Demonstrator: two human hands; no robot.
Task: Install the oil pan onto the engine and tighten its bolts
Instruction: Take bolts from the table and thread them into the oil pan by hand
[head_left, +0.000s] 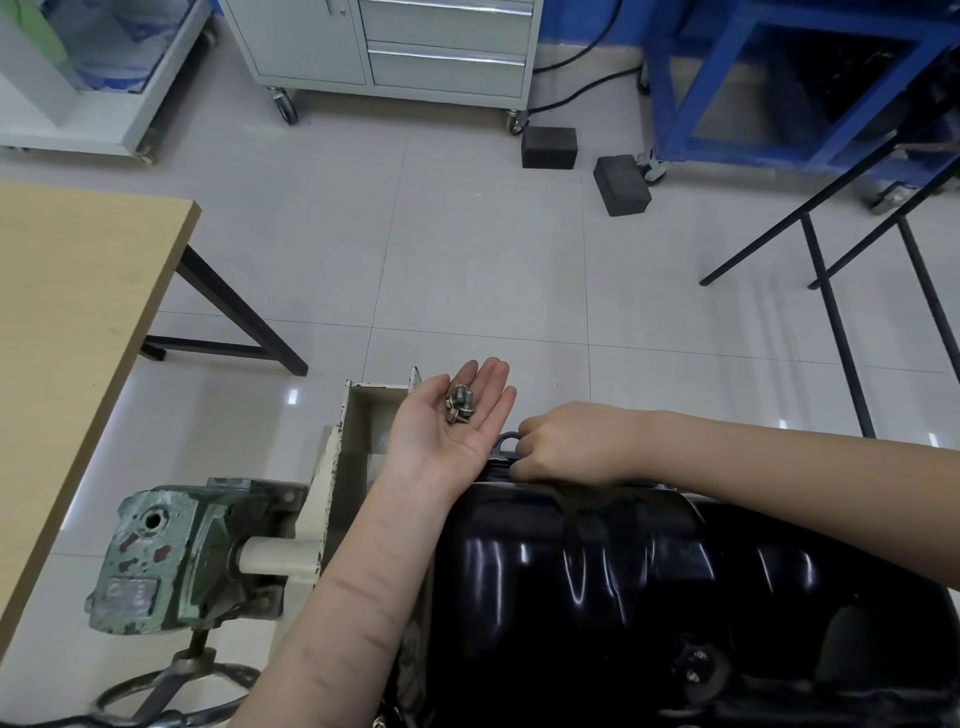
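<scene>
A glossy black oil pan (623, 582) lies on the engine at the bottom right. My left hand (447, 421) is held palm up beside the pan's far left corner, with several small silver bolts (460, 404) resting loose in the palm. My right hand (571, 441) reaches in from the right and is pressed down at the pan's far edge, fingers curled by a dark flange tab (504, 444). Whatever the right fingers pinch is hidden.
The engine hangs on a cream stand bracket (332, 467) with a green gearbox (171, 556) and a handwheel (171, 691) at left. A wooden table (67, 312) stands further left. Two black blocks (618, 184), a grey drawer cabinet (415, 47) and blue frames (779, 78) stand on the tiled floor beyond.
</scene>
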